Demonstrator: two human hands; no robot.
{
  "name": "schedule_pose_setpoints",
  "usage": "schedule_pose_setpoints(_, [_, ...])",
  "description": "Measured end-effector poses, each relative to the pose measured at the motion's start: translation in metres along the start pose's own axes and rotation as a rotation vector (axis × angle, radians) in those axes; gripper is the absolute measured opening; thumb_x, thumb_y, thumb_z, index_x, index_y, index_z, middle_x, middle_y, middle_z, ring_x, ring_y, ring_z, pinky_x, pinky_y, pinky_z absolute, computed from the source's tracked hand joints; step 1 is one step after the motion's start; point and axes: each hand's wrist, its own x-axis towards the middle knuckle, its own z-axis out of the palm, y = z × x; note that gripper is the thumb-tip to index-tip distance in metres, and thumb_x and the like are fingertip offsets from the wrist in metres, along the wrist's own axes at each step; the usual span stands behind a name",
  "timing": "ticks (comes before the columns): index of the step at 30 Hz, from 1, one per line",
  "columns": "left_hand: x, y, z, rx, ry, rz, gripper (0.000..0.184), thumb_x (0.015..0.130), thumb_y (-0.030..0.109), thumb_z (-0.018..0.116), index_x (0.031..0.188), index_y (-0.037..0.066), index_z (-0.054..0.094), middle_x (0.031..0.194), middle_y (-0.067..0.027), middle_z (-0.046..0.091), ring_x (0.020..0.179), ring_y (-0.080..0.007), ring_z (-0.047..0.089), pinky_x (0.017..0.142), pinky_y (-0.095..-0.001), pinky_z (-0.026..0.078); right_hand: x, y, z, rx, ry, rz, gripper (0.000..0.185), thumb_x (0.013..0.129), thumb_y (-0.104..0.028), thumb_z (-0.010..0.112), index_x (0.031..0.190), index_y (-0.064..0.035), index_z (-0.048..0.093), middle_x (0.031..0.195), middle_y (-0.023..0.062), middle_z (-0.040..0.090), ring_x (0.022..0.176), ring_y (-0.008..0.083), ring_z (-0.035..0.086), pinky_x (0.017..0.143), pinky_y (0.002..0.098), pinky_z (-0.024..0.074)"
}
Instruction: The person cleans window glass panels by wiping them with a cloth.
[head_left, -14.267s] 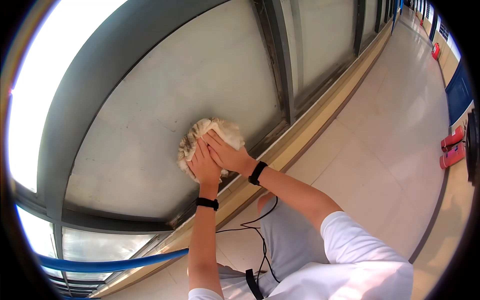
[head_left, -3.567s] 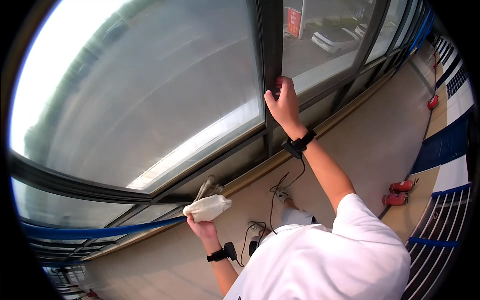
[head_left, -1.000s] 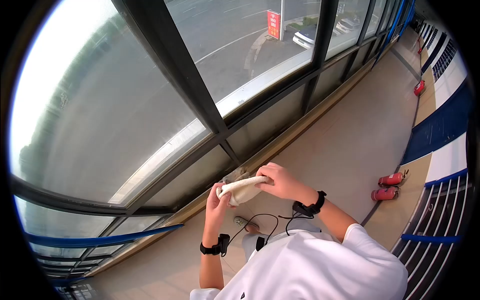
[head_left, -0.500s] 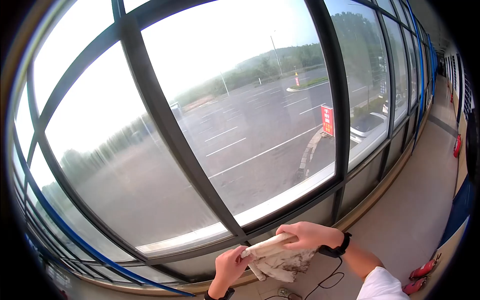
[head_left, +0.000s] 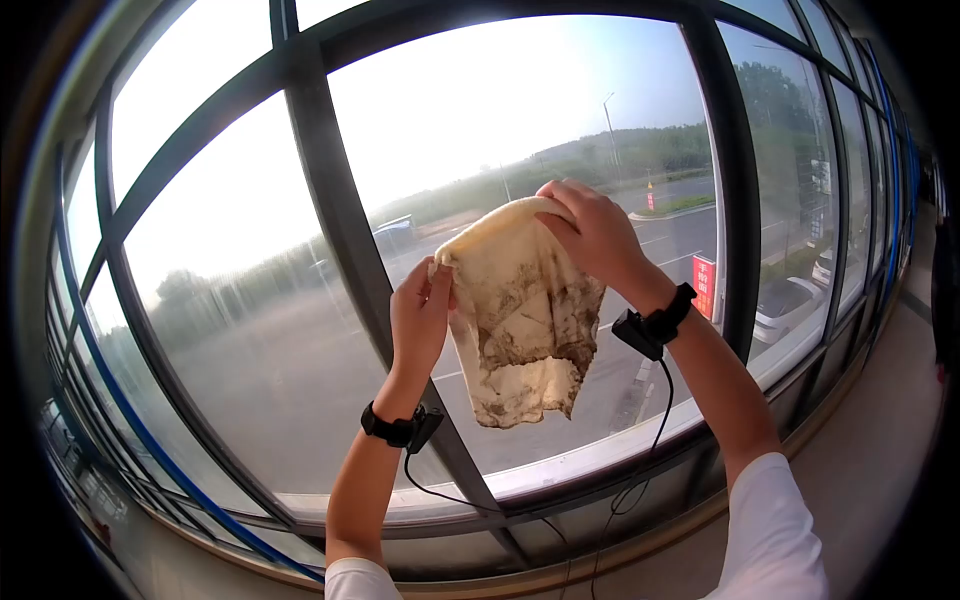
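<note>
A pale cream cloth (head_left: pixel 505 260), badly stained with dark dirt across its lower half, hangs spread out in front of the window. My left hand (head_left: pixel 420 315) pinches its upper left corner. At the upper right, my right hand (head_left: pixel 595 230) grips the top edge, thumb on the near side. The cloth's ragged lower end hangs free, with a fold near the bottom. Behind it is the large window pane (head_left: pixel 400 130); whether the cloth touches the glass I cannot tell. Each wrist wears a black strap with a small box and a cable.
Dark window frame bars (head_left: pixel 340 200) run up on both sides of the pane. A blue pipe (head_left: pixel 150 450) slopes along the lower left. Black cables (head_left: pixel 610 505) dangle below my arms. The corridor floor (head_left: pixel 850 450) stretches away at right. Outside are a road and a red sign (head_left: pixel 704 285).
Both hands have risen from low by the sill to the middle of the window. The cloth, bunched before, now hangs open between them, showing its stains.
</note>
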Motion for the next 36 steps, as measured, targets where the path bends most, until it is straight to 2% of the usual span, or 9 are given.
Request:
schedule_pose_setpoints(3, [0.036, -0.024, 0.015, 0.061, 0.13, 0.081, 0.03, 0.11, 0.026, 0.049, 0.107, 0.001, 0.064, 0.07, -0.0009, 0.055, 0.064, -0.0074, 0.048, 0.062, -0.0277, 0.041, 0.042, 0.01, 0.022, -0.377, 0.351, -0.3, 0.019, 0.094, -0.017, 0.068, 0.111, -0.0085, 0.063, 0.088, 0.011, 0.065, 0.086, 0.025, 0.068, 0.074, 0.041, 0.054])
schedule_pose_setpoints(6, [0.048, -0.042, 0.011, 0.115, 0.329, 0.102, 0.026, 0.11, 0.023, 0.047, 0.11, 0.002, 0.062, 0.074, -0.0032, 0.055, 0.065, -0.0096, 0.047, 0.062, -0.0301, 0.041, 0.067, 0.02, 0.044, -0.47, 0.265, -0.323, 0.023, 0.098, -0.026, 0.067, 0.108, -0.008, 0.058, 0.077, 0.0105, 0.058, 0.068, 0.0248, 0.061, 0.063, 0.0405, 0.0501])
schedule_pose_setpoints(9, [0.051, -0.05, 0.006, 0.215, 0.41, 0.103, 0.024, 0.11, 0.02, 0.045, 0.11, 0.0, 0.06, 0.073, -0.0045, 0.052, 0.064, -0.0108, 0.045, 0.06, -0.0315, 0.04, 0.085, 0.024, 0.083, -0.4, 0.012, -0.063, 0.02, 0.1, -0.024, 0.064, 0.101, -0.0067, 0.053, 0.07, 0.0108, 0.057, 0.06, 0.0269, 0.059, 0.055, 0.0417, 0.047])
schedule_pose_setpoints(10, [0.051, -0.047, 0.012, 0.234, 0.422, 0.086, 0.025, 0.11, 0.02, 0.045, 0.112, -0.001, 0.059, 0.075, -0.0058, 0.053, 0.067, -0.0118, 0.046, 0.063, -0.0316, 0.041, 0.081, 0.032, 0.089, -0.219, 0.219, -0.158, 0.018, 0.101, -0.019, 0.061, 0.098, -0.0057, 0.05, 0.065, 0.0126, 0.055, 0.056, 0.0308, 0.058, 0.051, 0.0432, 0.0457])
schedule_pose_setpoints(17, [0.055, -0.038, 0.015, 0.25, 0.434, 0.033, 0.028, 0.109, 0.02, 0.044, 0.119, -0.004, 0.054, 0.084, -0.0114, 0.056, 0.075, -0.0161, 0.051, 0.07, -0.0333, 0.046, 0.078, 0.022, 0.116, 0.035, 0.347, -0.062, 0.013, 0.102, -0.014, 0.052, 0.1, -0.0021, 0.048, 0.071, 0.0147, 0.059, 0.065, 0.0344, 0.062, 0.059, 0.0446, 0.0491])
schedule_pose_setpoints(20, [0.06, -0.049, 0.019, 0.178, 0.487, 0.087, 0.033, 0.108, 0.018, 0.042, 0.132, -0.004, 0.049, 0.098, -0.0119, 0.058, 0.084, -0.0163, 0.053, 0.077, -0.0326, 0.047, 0.076, 0.01, 0.11, 0.085, 0.197, 0.02, 0.019, 0.093, -0.008, 0.061, 0.107, 0.0, 0.052, 0.102, 0.0171, 0.064, 0.094, 0.0374, 0.065, 0.075, 0.0464, 0.0549])
schedule_pose_setpoints(24, [0.065, -0.049, 0.031, 0.004, 0.497, 0.126, 0.049, 0.105, 0.013, 0.04, 0.152, -0.002, 0.033, 0.117, -0.0103, 0.055, 0.095, -0.0153, 0.051, 0.087, -0.0315, 0.046, 0.064, 0.028, 0.109, -0.058, 0.221, -0.296, 0.028, 0.088, -0.008, 0.066, 0.114, -0.0016, 0.056, 0.116, 0.0139, 0.061, 0.107, 0.0329, 0.063, 0.087, 0.0433, 0.0547])
schedule_pose_setpoints(27, [0.065, -0.063, 0.026, 0.322, 0.478, 0.285, 0.06, 0.103, 0.013, 0.042, 0.158, -0.001, 0.022, 0.124, -0.0098, 0.052, 0.1, -0.0147, 0.051, 0.092, -0.0305, 0.045, 0.056, 0.04, 0.1, -0.158, 0.244, -0.392, 0.036, 0.084, -0.009, 0.071, 0.118, -0.0037, 0.059, 0.12, 0.0113, 0.061, 0.111, 0.0305, 0.062, 0.093, 0.0419, 0.0536])
schedule_pose_setpoints(36, [0.057, -0.034, 0.02, -0.452, 0.319, -0.14, 0.07, 0.1, 0.018, 0.05, 0.16, -0.001, 0.02, 0.138, -0.0146, 0.05, 0.124, -0.0231, 0.051, 0.114, -0.0363, 0.038, 0.041, 0.045, 0.096, -0.273, 0.302, -0.238, 0.044, 0.075, -0.009, 0.077, 0.114, -0.01, 0.057, 0.111, 0.005, 0.057, 0.104, 0.0258, 0.053, 0.094, 0.04, 0.0478])
